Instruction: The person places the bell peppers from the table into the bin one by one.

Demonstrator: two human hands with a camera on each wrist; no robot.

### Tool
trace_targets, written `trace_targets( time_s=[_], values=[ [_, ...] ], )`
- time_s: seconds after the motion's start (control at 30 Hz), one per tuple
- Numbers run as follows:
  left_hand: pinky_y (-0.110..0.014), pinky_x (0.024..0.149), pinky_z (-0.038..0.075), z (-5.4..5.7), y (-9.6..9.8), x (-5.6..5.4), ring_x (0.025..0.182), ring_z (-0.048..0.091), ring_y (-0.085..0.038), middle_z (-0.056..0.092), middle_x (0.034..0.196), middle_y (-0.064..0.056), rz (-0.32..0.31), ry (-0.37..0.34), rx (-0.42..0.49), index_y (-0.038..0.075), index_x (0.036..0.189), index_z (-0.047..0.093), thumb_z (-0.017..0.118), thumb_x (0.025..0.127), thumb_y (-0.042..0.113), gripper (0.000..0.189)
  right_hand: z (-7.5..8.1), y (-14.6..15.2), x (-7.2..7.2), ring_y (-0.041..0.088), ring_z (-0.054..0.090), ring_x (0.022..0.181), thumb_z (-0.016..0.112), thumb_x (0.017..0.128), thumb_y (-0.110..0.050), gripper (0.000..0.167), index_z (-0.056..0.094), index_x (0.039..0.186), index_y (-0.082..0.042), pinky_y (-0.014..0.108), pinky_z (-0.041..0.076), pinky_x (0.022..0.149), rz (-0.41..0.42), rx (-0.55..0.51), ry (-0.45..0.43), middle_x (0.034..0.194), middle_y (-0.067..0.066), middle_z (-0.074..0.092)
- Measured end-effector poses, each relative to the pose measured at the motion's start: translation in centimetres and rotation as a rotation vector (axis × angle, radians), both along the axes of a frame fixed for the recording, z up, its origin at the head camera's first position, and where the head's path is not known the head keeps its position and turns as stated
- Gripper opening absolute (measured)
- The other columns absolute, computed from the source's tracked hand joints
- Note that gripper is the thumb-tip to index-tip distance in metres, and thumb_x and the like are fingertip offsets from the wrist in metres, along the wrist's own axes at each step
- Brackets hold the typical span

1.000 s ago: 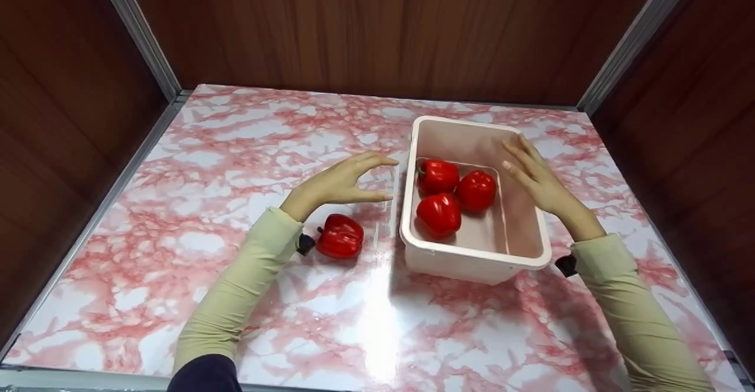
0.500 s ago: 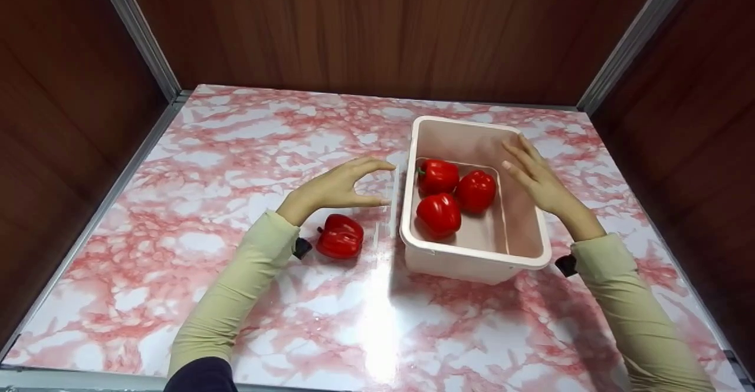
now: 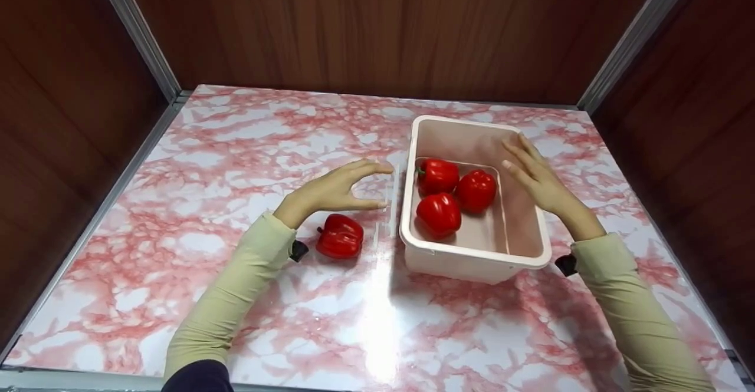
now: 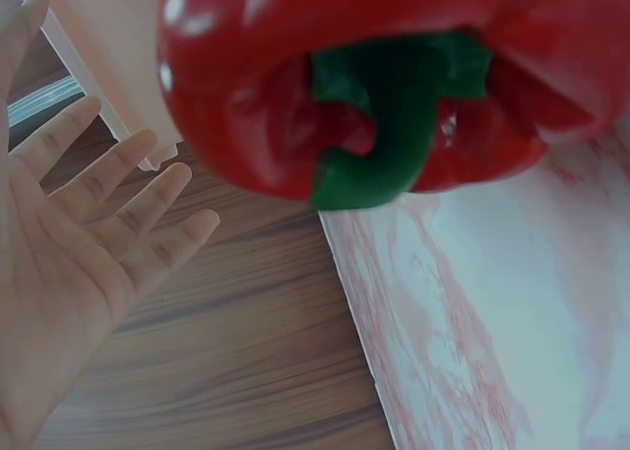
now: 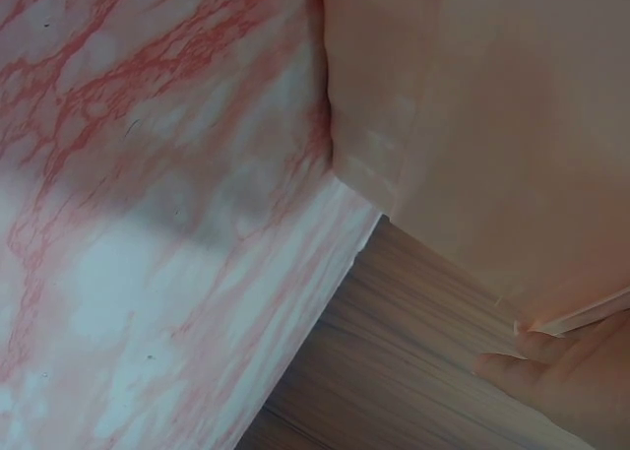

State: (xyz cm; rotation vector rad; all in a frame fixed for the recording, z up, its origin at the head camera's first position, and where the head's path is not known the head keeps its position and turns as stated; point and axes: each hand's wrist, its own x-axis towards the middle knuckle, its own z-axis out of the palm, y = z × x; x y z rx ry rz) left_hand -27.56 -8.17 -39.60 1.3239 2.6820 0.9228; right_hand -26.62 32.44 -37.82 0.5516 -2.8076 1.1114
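My left hand [image 3: 330,190] hovers left of a pale plastic bin [image 3: 475,269], thumb and fingers spread apart with nothing between them. Just below its wrist in the head view, a red bell pepper [image 3: 340,237] lies on its side on the table. Close up in the left wrist view, that pepper [image 4: 246,86] shows its curved green stem, beside the straight fingers of the left hand [image 4: 79,233]. At the bin's right rim is my right hand [image 3: 542,185], fingers extended over the edge. Three red peppers sit inside the bin: one [image 3: 439,175] behind, another [image 3: 476,191] right, another [image 3: 439,214] in front.
The table [image 3: 177,250] has a glossy red-and-white marbled top. Clear strips [image 3: 393,203] lie along the bin's left side. Brown wood-grain panels [image 3: 365,32] in metal frames stand at the back and both sides.
My left hand has drifted slightly left and toward the near side, away from the bin. The right hand, the bin and the peppers have stayed where they were.
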Motion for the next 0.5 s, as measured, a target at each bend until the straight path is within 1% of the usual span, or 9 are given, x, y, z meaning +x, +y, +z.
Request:
trace_targets(
  time_s=[0.1, 0.2, 0.37, 0.5],
  values=[
    [-0.035, 0.107, 0.031, -0.14, -0.12, 0.1, 0.13, 0.035, -0.006, 0.041, 0.14, 0.013, -0.008, -0.015, -0.005, 0.03, 0.137, 0.042, 0.066, 0.081, 0.049, 0.064, 0.04, 0.0, -0.01, 0.038, 0.001, 0.141, 0.046, 0.097, -0.035, 0.054, 0.032, 0.145, -0.016, 0.066, 0.002, 0.105, -0.001, 0.004, -0.002, 0.156, 0.011, 0.001],
    [-0.036, 0.106, 0.032, -0.27, -0.28, 0.21, 0.13, 0.036, -0.008, 0.041, 0.139, 0.012, -0.011, -0.023, -0.005, 0.028, 0.138, 0.042, 0.065, 0.081, 0.048, 0.065, 0.07, 0.01, -0.03, 0.037, 0.001, 0.141, 0.046, 0.096, -0.035, 0.054, 0.032, 0.145, -0.015, 0.065, 0.003, 0.106, 0.0, 0.007, 0.0, 0.156, 0.011, 0.001],
    [-0.036, 0.106, 0.032, -0.48, -0.54, 0.38, 0.129, 0.037, -0.009, 0.043, 0.139, 0.009, -0.021, -0.009, 0.0, 0.025, 0.138, 0.043, 0.066, 0.082, 0.046, 0.064, -0.04, 0.1, -0.04, 0.036, -0.002, 0.141, 0.045, 0.096, -0.036, 0.055, 0.032, 0.145, -0.015, 0.065, 0.001, 0.106, -0.002, 0.004, -0.006, 0.156, 0.01, 0.001],
    [-0.035, 0.106, 0.032, -0.68, -0.69, 0.43, 0.128, 0.038, -0.009, 0.044, 0.138, 0.007, -0.033, -0.007, 0.0, 0.025, 0.137, 0.044, 0.066, 0.082, 0.044, 0.063, -0.09, 0.14, -0.02, 0.036, -0.003, 0.141, 0.045, 0.096, -0.036, 0.055, 0.031, 0.146, -0.016, 0.066, -0.001, 0.105, -0.001, 0.006, -0.011, 0.156, 0.009, 0.001]
  ],
)
